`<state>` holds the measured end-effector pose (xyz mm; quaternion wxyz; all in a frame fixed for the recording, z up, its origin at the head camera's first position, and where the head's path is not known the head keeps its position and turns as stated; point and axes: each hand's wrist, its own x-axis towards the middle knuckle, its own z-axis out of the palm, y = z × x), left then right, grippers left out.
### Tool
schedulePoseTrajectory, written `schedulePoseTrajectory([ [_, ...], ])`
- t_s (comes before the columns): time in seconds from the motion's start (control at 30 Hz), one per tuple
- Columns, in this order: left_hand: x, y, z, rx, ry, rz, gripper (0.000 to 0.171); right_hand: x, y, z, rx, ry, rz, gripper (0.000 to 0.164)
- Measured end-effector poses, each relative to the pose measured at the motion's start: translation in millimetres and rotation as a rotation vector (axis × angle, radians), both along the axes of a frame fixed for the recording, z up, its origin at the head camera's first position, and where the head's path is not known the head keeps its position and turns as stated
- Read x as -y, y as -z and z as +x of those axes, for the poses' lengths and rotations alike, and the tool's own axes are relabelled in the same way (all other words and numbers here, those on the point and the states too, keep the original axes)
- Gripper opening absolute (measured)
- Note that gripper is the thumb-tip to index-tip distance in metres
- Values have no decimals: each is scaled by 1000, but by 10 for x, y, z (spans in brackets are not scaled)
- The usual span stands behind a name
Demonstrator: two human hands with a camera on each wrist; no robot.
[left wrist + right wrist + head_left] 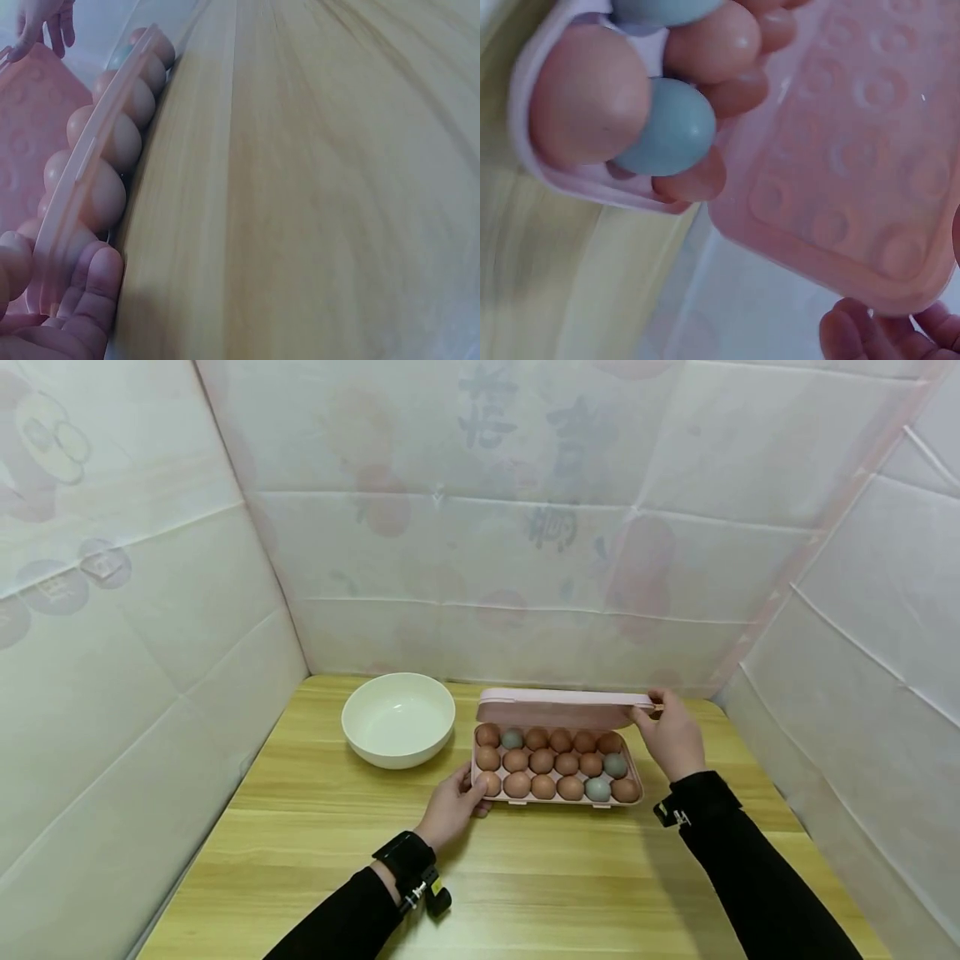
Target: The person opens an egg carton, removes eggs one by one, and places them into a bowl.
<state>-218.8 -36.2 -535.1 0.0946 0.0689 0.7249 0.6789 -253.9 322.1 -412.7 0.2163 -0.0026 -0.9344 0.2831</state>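
"Egg carton (557, 800): pos.?"

"Lower half of head frame, R of ctr, on wood-grain surface (525, 877); lid (555, 713) raised and tilted along its upper side."

"Contents?"

"Eggs (542, 762), 3 rows × 6; mostly brown, 3 blue-green."

"Grasp, each side?"

"L hand (452, 806) grips carton's L end nr. lower corner, thumb over rim. R hand (670, 733) pinches lid's R end; cf. R-wrist view, fingers at lid corner, lower R of frame."

"Adj. item?"

"White bowl (397, 745), L of ctr in head frame, nr. carton but apart."
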Motion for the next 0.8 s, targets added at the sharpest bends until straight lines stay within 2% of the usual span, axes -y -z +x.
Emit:
schedulePoseTrajectory([
  [0.13,14,11,-4,-11,26,-2,58,-79,-36,-109,62,2,-142,59],
  [0.3,25,15,-8,-13,52,-4,59,-171,-59,-257,14,17,-154,47],
  [0.43,17,-3,-3,-2,67,3,61,-252,-54,-339,13,-23,-175,42],
  [0.63,1,-32,20,12,74,9,60,-345,-15,-319,154,-124,-273,55],
  [0.8,-3,-38,30,20,78,27,59,-367,-42,-299,241,-191,-301,62],
])
